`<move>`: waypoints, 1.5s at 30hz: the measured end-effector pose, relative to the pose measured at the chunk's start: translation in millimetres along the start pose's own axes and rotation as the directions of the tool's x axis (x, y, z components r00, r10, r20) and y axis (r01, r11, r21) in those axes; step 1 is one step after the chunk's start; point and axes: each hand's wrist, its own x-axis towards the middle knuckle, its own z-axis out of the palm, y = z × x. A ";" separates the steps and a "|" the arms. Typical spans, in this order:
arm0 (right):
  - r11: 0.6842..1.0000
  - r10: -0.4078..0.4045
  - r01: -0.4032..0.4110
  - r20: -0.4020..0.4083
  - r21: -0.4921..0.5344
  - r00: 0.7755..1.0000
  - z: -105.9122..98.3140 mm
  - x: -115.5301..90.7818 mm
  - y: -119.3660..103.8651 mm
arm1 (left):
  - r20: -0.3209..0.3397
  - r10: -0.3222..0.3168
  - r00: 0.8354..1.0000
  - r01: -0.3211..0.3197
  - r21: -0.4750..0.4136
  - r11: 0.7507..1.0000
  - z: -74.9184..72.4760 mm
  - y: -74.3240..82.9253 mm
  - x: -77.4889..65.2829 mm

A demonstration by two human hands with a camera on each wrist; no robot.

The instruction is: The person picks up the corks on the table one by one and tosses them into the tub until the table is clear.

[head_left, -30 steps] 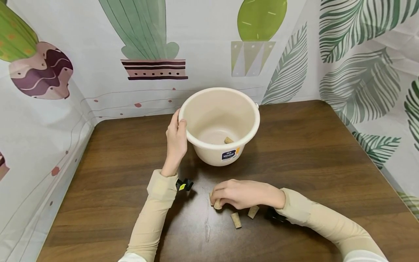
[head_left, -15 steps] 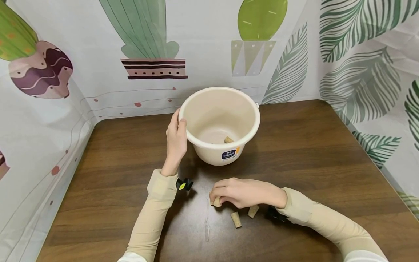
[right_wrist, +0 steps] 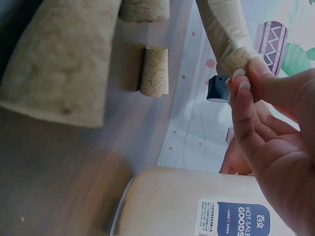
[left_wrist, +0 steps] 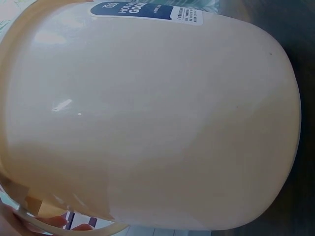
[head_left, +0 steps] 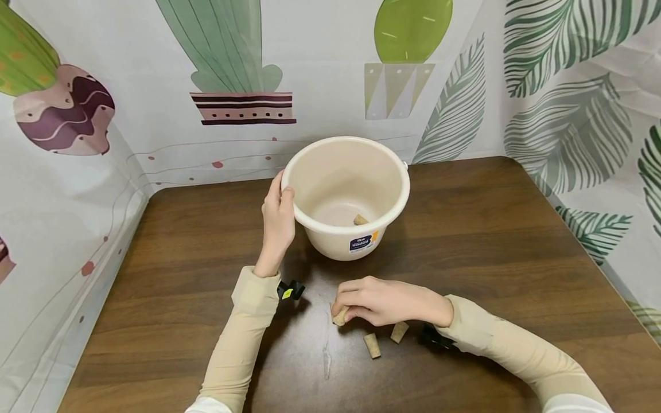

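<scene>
A cream plastic bucket [head_left: 346,244] with a blue label stands at the table's back. My left hand [head_left: 279,221] grips its left rim, thumb over the edge; in the left wrist view the bucket's wall fills most of the picture. One cork stopper [head_left: 360,219] lies inside on the bottom. In front of the bucket my right hand [head_left: 379,301] pinches another cork stopper [right_wrist: 238,59] between thumb and fingertips, held off the tabletop in the right wrist view. A further cork [right_wrist: 155,72] stands on the table, mostly hidden behind the right fingers in the head view.
Two more corks lie nearer on the wooden table [head_left: 206,321]: a front cork [head_left: 372,346] and a right cork [head_left: 399,332] below the right hand. A patterned cloth [head_left: 330,69] hangs behind. Both wrists carry black camera mounts, such as the left mount [head_left: 291,291].
My right hand has risen slightly, lifting and tilting the pinched cork. The left hand and the bucket have stayed in place.
</scene>
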 end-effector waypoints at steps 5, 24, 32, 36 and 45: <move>0.999 -0.035 0.036 -0.063 0.016 0.997 -1.2 -0.1 -0.3 | 0.001 -0.004 1.000 0.004 -0.008 1.000 0.1 -1.4 0.0; 0.997 -0.077 0.072 -0.227 -0.030 0.971 -8.7 1.6 -5.0 | 0.002 -0.001 1.000 0.001 -0.002 1.000 -0.8 0.1 0.1; 0.994 -0.109 0.099 -0.281 -0.050 0.953 -9.1 2.5 -5.6 | 0.005 -0.008 1.000 0.008 0.003 1.000 -0.7 0.1 -0.5; 0.992 -0.124 0.112 -0.347 -0.054 0.930 -9.8 2.9 -5.7 | 0.003 -0.012 1.000 0.012 0.012 1.000 -0.4 -0.6 -0.8; 0.985 -0.172 0.144 -0.434 -0.098 0.884 -14.3 3.1 -7.2 | 0.005 -0.006 1.000 0.006 -0.001 1.000 -0.1 0.5 -0.4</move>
